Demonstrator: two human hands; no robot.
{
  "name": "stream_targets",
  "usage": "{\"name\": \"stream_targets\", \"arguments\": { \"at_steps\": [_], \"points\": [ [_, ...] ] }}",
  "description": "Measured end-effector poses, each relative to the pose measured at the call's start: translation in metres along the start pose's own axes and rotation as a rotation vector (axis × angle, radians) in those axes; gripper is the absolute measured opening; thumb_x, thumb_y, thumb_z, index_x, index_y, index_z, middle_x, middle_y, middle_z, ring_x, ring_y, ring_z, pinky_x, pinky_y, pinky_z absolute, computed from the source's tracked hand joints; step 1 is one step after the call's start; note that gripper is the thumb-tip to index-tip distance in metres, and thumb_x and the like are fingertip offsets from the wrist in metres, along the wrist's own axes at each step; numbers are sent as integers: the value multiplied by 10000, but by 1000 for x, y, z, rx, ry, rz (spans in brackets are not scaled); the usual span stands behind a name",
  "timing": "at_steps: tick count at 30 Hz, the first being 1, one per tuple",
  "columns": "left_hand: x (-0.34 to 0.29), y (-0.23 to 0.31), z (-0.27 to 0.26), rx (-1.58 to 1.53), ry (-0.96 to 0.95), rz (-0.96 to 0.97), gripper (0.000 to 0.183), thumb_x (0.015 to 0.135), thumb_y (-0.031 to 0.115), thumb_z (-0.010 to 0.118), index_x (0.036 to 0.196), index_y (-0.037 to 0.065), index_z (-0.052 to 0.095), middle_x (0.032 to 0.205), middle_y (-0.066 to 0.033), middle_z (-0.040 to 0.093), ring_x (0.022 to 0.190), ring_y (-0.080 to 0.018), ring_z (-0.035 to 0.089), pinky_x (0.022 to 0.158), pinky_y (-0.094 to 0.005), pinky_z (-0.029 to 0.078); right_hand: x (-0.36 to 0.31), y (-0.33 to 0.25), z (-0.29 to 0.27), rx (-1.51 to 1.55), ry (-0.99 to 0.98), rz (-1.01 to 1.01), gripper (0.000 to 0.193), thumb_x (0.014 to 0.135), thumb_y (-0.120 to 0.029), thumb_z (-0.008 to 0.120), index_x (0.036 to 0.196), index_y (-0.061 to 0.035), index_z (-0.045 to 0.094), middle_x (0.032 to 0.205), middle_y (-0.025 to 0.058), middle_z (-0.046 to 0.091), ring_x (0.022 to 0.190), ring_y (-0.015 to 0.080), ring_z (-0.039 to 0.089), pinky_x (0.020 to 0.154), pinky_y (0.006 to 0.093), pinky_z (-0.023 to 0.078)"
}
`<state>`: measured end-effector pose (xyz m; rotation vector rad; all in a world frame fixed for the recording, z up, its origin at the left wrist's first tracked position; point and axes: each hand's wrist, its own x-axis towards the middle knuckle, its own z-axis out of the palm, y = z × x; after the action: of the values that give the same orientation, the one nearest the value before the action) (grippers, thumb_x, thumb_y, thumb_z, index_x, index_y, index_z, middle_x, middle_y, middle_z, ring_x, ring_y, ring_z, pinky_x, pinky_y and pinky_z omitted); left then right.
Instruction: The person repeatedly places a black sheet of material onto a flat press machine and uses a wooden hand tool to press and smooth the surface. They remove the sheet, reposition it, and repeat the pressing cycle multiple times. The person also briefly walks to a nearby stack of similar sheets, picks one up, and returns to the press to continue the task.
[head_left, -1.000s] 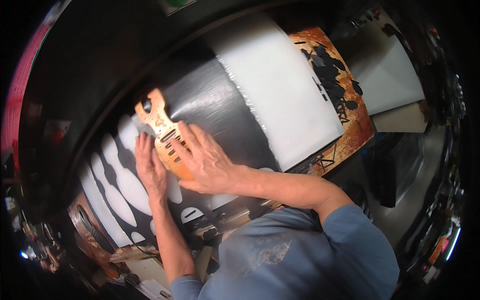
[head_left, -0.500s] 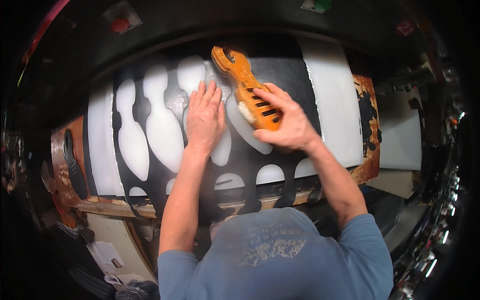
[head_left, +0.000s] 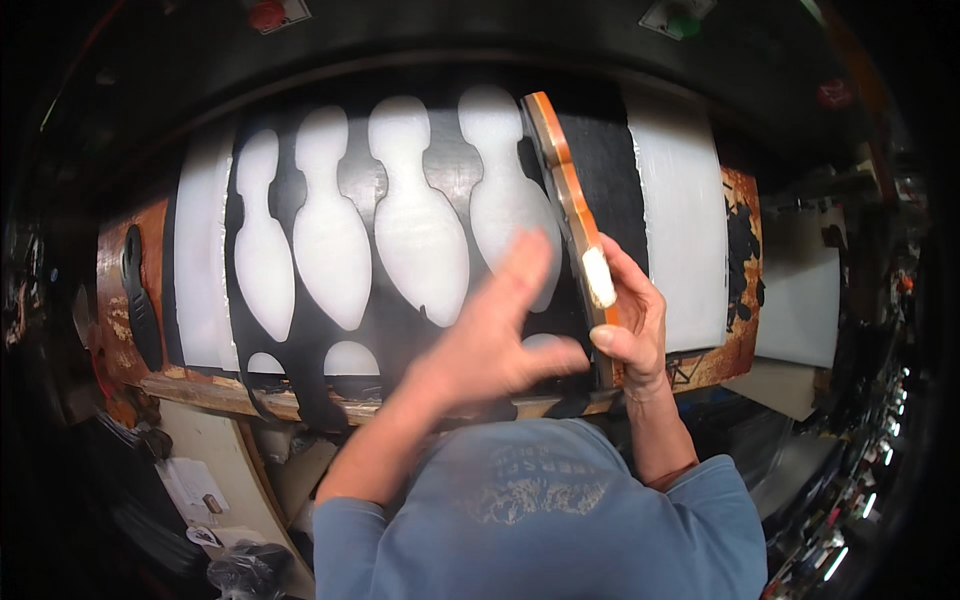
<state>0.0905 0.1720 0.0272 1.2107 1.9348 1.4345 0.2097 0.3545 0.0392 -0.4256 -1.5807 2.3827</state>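
- The orange block (head_left: 570,190), long and waisted like a shoe sole, is up on its narrow side at the right part of the black sheet (head_left: 605,160), leaning a little; whether it touches the sheet, I cannot tell.
- A whitish patch (head_left: 598,277) marks the block's side (it looks worn or stuck on).
- The right hand (head_left: 640,320) grasps the block's near end, thumb on the side facing the left hand, the other fingers round the far side.
- The left hand (head_left: 500,330) is blurred, its fingers spread and released, with nothing in them to be seen; its thumb comes near the block, but contact is unclear.
- Four white sole-like shapes (head_left: 418,240) stand in a row in the black sheet, the last one just beside the block.
- White board (head_left: 680,220) shows past the sheet's left and right edges.
- Underneath is a worn brown table (head_left: 740,345), with black scraps (head_left: 740,245) at its right end and a black slotted piece (head_left: 143,300) at its left.
- Beyond, a red button (head_left: 268,14) and a green button (head_left: 684,24) sit on a dark panel.
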Motion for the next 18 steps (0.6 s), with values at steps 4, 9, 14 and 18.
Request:
{"name": "stream_targets", "arguments": {
  "at_steps": [4,9,14,18],
  "points": [
    [-10,21,51,-200,15,-46,917,947,354,820,1627,-46,353,1714,-321,265,1561,-474,353,1210,-483,429,-6,4,0,86,103,41,1008,745,-205,832,1599,105,395,1523,222,536,1434,290,526,1249,423,364],
    [-27,6,44,-128,74,-85,556,1011,130,708,1501,-52,522,1465,-243,521,1287,-327,579,1032,-378,517,-10,6,-8,71,125,73,997,746,-221,805,1597,106,400,1511,220,545,1412,281,542,1229,406,386],
    [-49,-12,14,-144,483,-405,242,1097,67,604,1286,-62,684,916,38,638,813,-28,531,719,-207,442,-15,5,-22,188,130,140,1030,715,-240,816,1592,114,408,1510,205,562,1413,264,549,1227,391,381],
    [-72,-33,-35,-83,691,-475,313,1137,169,571,1325,-66,658,1065,-24,708,925,-66,635,819,-237,528,-18,-3,-32,28,131,19,1072,693,-285,849,1585,120,415,1541,230,542,1437,285,539,1244,395,362]
  ]
}}
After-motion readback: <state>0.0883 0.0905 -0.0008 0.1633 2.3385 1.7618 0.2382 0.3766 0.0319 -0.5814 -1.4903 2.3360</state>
